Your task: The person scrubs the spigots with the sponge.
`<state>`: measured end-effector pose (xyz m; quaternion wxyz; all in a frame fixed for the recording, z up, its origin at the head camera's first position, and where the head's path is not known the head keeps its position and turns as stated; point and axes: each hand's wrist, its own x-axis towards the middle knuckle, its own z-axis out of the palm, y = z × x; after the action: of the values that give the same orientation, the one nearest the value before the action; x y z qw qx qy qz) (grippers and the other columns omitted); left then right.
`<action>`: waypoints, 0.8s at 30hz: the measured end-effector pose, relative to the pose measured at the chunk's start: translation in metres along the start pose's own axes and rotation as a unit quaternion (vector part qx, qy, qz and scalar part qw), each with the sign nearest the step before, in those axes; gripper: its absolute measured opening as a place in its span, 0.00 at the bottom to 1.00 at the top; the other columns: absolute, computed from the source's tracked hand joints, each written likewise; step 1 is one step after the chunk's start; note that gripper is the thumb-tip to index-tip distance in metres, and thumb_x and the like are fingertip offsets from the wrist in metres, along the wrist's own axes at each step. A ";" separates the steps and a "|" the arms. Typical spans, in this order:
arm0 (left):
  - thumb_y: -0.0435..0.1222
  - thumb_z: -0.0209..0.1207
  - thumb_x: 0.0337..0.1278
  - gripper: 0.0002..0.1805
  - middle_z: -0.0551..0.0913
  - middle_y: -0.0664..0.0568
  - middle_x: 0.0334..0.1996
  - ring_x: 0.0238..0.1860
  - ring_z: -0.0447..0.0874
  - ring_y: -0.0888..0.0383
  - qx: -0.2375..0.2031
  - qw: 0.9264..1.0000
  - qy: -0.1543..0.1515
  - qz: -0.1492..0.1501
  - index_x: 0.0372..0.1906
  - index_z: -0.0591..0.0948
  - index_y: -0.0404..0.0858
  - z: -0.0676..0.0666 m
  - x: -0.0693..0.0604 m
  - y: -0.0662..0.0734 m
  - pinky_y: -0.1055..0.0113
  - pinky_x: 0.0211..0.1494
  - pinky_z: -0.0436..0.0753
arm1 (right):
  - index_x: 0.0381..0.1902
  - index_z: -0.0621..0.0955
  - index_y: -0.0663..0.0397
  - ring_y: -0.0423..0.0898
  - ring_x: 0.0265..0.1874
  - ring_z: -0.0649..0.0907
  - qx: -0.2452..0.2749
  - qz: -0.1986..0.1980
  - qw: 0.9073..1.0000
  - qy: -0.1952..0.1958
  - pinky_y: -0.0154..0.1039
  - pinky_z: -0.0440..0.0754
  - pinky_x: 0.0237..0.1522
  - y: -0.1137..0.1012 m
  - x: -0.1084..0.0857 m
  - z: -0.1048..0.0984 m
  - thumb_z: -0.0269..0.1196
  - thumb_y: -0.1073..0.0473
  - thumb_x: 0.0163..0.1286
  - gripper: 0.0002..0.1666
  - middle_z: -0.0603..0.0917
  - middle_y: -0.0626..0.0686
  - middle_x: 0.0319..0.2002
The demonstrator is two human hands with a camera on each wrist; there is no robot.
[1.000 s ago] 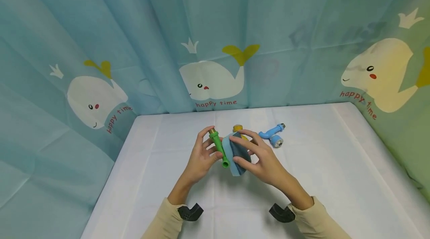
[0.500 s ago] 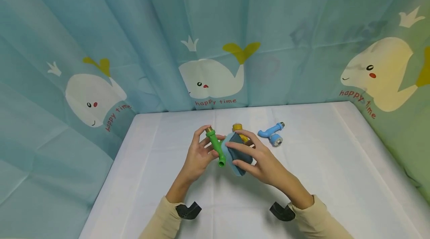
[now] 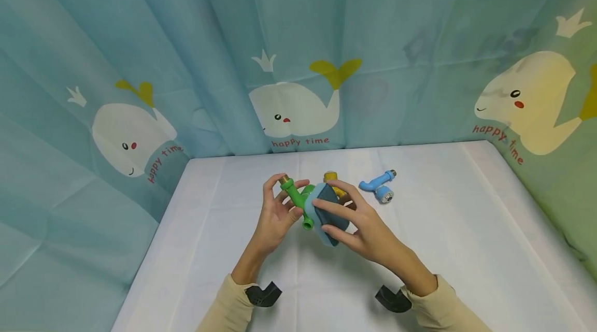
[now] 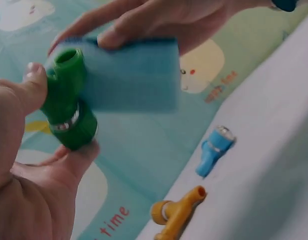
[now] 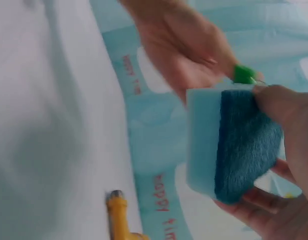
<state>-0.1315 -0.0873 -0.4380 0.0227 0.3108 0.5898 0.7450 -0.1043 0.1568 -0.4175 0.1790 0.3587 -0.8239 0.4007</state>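
Observation:
A green faucet (image 3: 295, 196) with a brass threaded end is gripped by my left hand (image 3: 272, 218), fingers at its threaded end and thumb against its body. My right hand (image 3: 368, 223) holds a sponge (image 3: 326, 213), light blue foam with a dark scouring side, by its edges. The foam side presses against the green faucet and hides part of it. In the left wrist view the faucet's open spout (image 4: 69, 57) faces up beside the sponge (image 4: 129, 75). The right wrist view shows the sponge's dark scouring side (image 5: 246, 145) under my right thumb.
Behind the hands on the white table (image 3: 224, 264) lies a yellow faucet (image 3: 330, 177), partly hidden by my right hand. A blue faucet (image 3: 377, 185) lies to its right. A curtain with whale prints (image 3: 298, 112) hangs behind the table.
The green faucet has turned in my left hand: its threaded end has swung left and its round side part shows more. The sponge has shifted slightly left against it.

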 end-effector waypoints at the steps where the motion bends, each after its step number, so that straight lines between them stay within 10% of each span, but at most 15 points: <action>1: 0.38 0.62 0.71 0.39 0.64 0.24 0.69 0.67 0.76 0.45 0.008 1.000 -0.003 0.006 0.75 0.50 0.47 0.001 0.000 0.000 0.63 0.63 0.82 | 0.68 0.80 0.40 0.49 0.48 0.81 0.000 0.000 1.000 -0.001 0.33 0.81 0.31 0.001 0.000 0.000 0.75 0.57 0.65 0.34 0.65 0.57 0.74; 24: 0.27 0.59 0.69 0.35 0.67 0.29 0.71 0.70 0.72 0.43 0.002 0.997 -0.056 0.058 0.70 0.51 0.27 0.002 -0.004 0.001 0.55 0.70 0.77 | 0.67 0.81 0.40 0.46 0.41 0.79 -0.052 0.017 0.998 0.027 0.32 0.79 0.25 0.000 0.010 0.001 0.76 0.57 0.63 0.34 0.68 0.60 0.72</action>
<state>-0.1264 -0.0874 -0.4388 0.0119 0.3859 0.5699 0.7253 -0.1110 0.1515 -0.4124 0.2128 0.3239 -0.8442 0.3702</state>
